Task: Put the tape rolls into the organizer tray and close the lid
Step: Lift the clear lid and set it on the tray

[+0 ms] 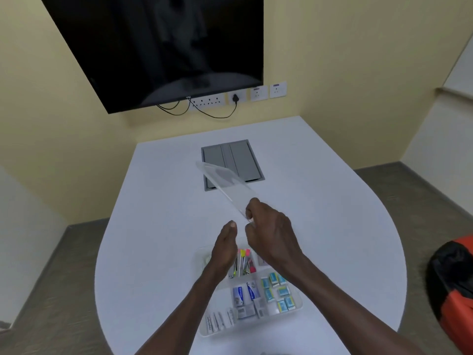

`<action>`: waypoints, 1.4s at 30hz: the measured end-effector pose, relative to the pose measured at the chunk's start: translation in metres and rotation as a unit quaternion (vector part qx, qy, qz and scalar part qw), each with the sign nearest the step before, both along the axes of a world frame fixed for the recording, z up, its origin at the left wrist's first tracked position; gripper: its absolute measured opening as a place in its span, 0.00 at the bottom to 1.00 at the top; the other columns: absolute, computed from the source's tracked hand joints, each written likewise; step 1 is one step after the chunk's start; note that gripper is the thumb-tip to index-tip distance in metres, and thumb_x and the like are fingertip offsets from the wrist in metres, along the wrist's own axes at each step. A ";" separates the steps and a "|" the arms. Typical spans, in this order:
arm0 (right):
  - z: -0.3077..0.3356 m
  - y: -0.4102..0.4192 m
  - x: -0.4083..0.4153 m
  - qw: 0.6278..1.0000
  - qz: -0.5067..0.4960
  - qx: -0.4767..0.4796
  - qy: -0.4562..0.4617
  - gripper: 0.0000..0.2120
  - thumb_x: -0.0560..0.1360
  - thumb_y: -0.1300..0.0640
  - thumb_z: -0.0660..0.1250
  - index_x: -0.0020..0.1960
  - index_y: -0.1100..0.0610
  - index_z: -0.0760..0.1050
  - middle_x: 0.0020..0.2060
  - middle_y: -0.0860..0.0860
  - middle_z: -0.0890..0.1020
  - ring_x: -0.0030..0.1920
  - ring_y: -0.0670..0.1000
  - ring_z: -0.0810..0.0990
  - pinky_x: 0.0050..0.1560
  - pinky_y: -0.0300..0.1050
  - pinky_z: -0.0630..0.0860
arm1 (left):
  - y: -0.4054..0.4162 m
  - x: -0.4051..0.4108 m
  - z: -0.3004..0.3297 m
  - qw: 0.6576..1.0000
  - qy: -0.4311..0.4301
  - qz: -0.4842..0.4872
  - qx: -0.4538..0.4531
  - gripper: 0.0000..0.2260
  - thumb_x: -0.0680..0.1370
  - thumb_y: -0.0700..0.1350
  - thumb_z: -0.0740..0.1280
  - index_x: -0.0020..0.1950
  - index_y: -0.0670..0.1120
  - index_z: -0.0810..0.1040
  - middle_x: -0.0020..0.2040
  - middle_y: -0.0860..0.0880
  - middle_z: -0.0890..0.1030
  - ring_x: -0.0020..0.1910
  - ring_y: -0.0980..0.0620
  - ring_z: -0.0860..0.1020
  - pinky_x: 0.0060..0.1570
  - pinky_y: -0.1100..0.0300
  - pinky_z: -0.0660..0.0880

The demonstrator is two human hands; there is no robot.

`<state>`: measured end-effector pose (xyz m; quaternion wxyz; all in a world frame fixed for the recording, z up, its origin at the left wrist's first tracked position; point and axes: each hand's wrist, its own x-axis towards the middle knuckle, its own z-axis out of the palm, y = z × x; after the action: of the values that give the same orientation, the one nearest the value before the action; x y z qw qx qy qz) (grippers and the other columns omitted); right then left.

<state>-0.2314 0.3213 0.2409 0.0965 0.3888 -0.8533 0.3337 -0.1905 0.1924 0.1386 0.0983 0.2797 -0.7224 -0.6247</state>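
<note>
A clear organizer tray (298, 302) lies on the white table (158, 226) in front of me. Its compartments hold small blue boxes, white packets and coloured pins. My right hand (271, 229) is above the tray's far end, shut on the near edge of the clear lid (225, 184). The lid is lifted off the tray and tilts up and away towards the far left. Beside it, my left hand (226, 244) hovers over the tray with fingers loosely apart and nothing in it. A faint tape roll (206, 260) seems to lie in the tray's far-left compartment, partly hidden by my left arm.
A grey cable hatch (231, 162) is set into the table beyond the lid. A dark screen (158, 47) hangs on the yellow wall above sockets and cables. An orange and black bag (453, 283) sits at the right, off the table's edge.
</note>
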 end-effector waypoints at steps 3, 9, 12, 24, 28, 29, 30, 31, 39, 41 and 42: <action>0.016 -0.015 0.019 0.999 0.015 -0.045 -0.001 0.09 0.72 0.59 0.65 0.52 0.57 0.74 0.32 0.49 0.75 0.31 0.48 0.69 0.35 0.40 0.68 | -0.015 -0.004 0.013 0.999 0.022 0.002 0.038 0.20 0.85 0.50 0.52 0.73 0.41 0.66 0.73 0.40 0.69 0.74 0.43 0.66 0.74 0.41 0.62; 0.034 -0.031 0.024 0.982 0.048 -0.173 -0.054 0.06 0.72 0.60 0.70 0.49 0.55 0.83 0.24 0.37 0.71 0.29 0.37 0.72 0.32 0.25 0.63 | -0.049 0.000 0.025 0.989 0.067 0.077 0.108 0.25 0.83 0.61 0.46 0.71 0.49 0.70 0.74 0.47 0.71 0.72 0.51 0.68 0.74 0.50 0.61; 0.032 -0.033 0.008 0.962 0.048 -0.238 -0.124 0.03 0.73 0.59 0.70 0.45 0.55 0.83 0.23 0.45 0.66 0.25 0.42 0.63 0.31 0.37 0.64 | -0.070 0.006 0.020 0.986 0.017 0.135 0.093 0.31 0.81 0.65 0.46 0.78 0.49 0.59 0.78 0.50 0.61 0.76 0.50 0.61 0.76 0.48 0.56; -0.054 0.006 -0.074 0.963 -0.154 -0.128 -0.179 0.19 0.76 0.50 0.69 0.30 0.46 0.66 0.23 0.43 0.66 0.29 0.46 0.66 0.31 0.38 0.61 | -0.097 0.055 -0.026 0.978 0.014 0.207 0.007 0.12 0.77 0.33 0.65 0.51 0.50 0.78 0.53 0.49 0.80 0.54 0.49 0.78 0.52 0.56 0.71; -0.116 0.029 -0.079 0.965 -0.190 -0.006 -0.182 0.11 0.77 0.44 0.67 0.41 0.50 0.75 0.37 0.49 0.79 0.42 0.51 0.78 0.44 0.42 0.72 | -0.084 0.071 -0.050 0.975 -0.023 0.223 -0.011 0.12 0.77 0.33 0.65 0.57 0.45 0.81 0.54 0.46 0.83 0.56 0.45 0.80 0.57 0.49 0.75; -0.130 0.034 -0.078 0.961 -0.195 0.011 -0.195 0.13 0.78 0.45 0.67 0.49 0.54 0.80 0.45 0.53 0.83 0.48 0.54 0.82 0.50 0.45 0.76 | -0.080 0.075 -0.056 0.974 -0.033 0.224 -0.013 0.14 0.77 0.33 0.66 0.61 0.42 0.80 0.56 0.45 0.83 0.57 0.44 0.80 0.60 0.48 0.74; -0.144 0.040 -0.076 0.958 -0.199 0.028 -0.204 0.18 0.78 0.45 0.66 0.57 0.59 0.80 0.53 0.55 0.84 0.54 0.56 0.82 0.56 0.48 0.77 | -0.076 0.079 -0.062 0.974 -0.041 0.222 -0.015 0.15 0.77 0.33 0.66 0.63 0.41 0.79 0.58 0.44 0.83 0.59 0.44 0.79 0.63 0.46 0.74; -0.155 0.045 -0.073 0.955 -0.200 0.049 -0.211 0.21 0.78 0.44 0.66 0.61 0.60 0.78 0.58 0.56 0.83 0.58 0.56 0.81 0.60 0.50 0.77 | -0.072 0.084 -0.068 0.975 -0.049 0.217 -0.021 0.16 0.78 0.34 0.66 0.65 0.40 0.78 0.59 0.43 0.82 0.60 0.45 0.79 0.65 0.45 0.73; -0.209 0.074 -0.043 0.950 -0.186 0.159 -0.192 0.19 0.81 0.48 0.61 0.64 0.61 0.76 0.58 0.58 0.81 0.61 0.59 0.80 0.61 0.52 0.75 | -0.040 0.119 -0.105 0.969 -0.104 0.193 -0.111 0.17 0.76 0.30 0.67 0.65 0.38 0.78 0.60 0.42 0.82 0.61 0.46 0.80 0.60 0.60 0.71; -0.217 0.078 -0.037 0.949 -0.183 0.180 -0.181 0.18 0.82 0.49 0.61 0.63 0.61 0.76 0.56 0.58 0.82 0.59 0.60 0.80 0.59 0.51 0.76 | -0.033 0.127 -0.111 0.967 -0.117 0.186 -0.127 0.18 0.76 0.30 0.66 0.65 0.38 0.77 0.61 0.42 0.82 0.62 0.46 0.80 0.61 0.61 0.71; -0.220 0.080 -0.035 0.948 -0.179 0.191 -0.180 0.17 0.82 0.50 0.60 0.63 0.61 0.76 0.54 0.58 0.82 0.58 0.60 0.80 0.57 0.51 0.76 | -0.031 0.130 -0.113 0.966 -0.123 0.183 -0.137 0.18 0.76 0.29 0.66 0.65 0.38 0.77 0.62 0.42 0.81 0.63 0.46 0.79 0.62 0.59 0.71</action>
<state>-0.2665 0.4009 0.0205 -0.0766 0.1748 -0.9597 0.2062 -0.0607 0.1616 0.0252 0.1590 0.4656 -0.7443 -0.4516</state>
